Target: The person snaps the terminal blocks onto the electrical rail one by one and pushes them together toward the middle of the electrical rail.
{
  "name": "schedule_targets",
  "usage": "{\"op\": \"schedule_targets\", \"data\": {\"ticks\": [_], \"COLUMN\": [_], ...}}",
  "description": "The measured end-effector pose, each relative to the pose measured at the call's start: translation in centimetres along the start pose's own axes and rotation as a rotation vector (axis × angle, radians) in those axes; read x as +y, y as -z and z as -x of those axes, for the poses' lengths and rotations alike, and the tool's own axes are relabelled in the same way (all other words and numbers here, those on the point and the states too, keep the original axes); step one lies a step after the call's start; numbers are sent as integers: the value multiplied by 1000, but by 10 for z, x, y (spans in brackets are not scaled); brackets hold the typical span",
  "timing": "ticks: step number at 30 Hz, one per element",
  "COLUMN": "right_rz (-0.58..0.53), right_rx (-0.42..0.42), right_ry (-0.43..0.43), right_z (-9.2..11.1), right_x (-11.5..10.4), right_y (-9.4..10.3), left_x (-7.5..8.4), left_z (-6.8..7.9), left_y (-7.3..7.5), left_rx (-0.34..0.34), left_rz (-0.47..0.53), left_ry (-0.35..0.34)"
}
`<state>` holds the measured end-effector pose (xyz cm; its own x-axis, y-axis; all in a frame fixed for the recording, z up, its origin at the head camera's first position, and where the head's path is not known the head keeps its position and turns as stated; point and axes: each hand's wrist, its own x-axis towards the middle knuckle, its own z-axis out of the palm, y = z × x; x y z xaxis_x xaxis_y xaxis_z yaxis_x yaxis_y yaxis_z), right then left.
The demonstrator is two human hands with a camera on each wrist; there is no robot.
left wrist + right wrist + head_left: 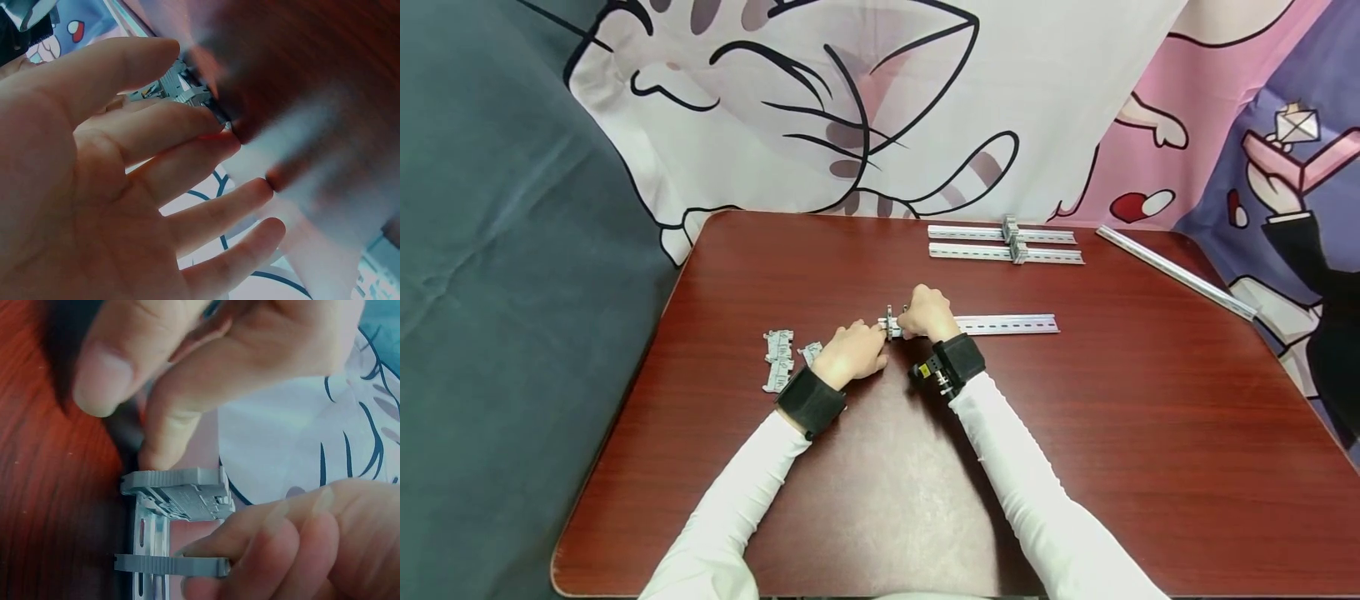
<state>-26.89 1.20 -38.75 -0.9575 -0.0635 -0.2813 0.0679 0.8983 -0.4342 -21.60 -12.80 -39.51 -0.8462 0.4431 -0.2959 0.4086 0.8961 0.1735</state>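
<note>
Reaching forward in white sleeves (1022,462) and black wristbands (811,402), a person's two arms converge on the left end of a slotted metal mounting rail (1011,325), the landmark here, lying crosswise on a reddish-brown wood-grain table (1150,467). The left hand (852,354) is just left of the rail's end, back upward, its fingers extended and spread and its thumb apart; its fingertips are beside the outer grey rail clip (172,565) on the rail, though contact cannot be told. The right hand (927,315) is over the rail near the same end, bent at the wrist with fingers pointing down; one bent finger touches the inner grey rail clip (178,494) while the thumb stands away from it, so the two are not pinching. Fine marks on that inner clip's flat face are too small to read. A yellow patch (925,369) shows on the right wrist device. Left of the rail lies a group of loose grey clips (778,361), with another clip (810,353) partly hidden by the left hand. Beyond the rail are two parallel rails (966,242) bearing clips; a diagonal rail (1176,271) lies to its far right.
</note>
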Motion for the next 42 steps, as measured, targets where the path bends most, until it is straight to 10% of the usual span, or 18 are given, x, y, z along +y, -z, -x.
{"op": "schedule_targets", "data": {"ticks": [42], "right_rz": [38], "right_rx": [-35], "right_ry": [-3], "right_z": [-4], "right_x": [-2], "right_y": [2], "left_x": [3], "left_z": [-3], "left_y": [-5], "left_rx": [32], "left_rz": [7], "left_ry": [14]}}
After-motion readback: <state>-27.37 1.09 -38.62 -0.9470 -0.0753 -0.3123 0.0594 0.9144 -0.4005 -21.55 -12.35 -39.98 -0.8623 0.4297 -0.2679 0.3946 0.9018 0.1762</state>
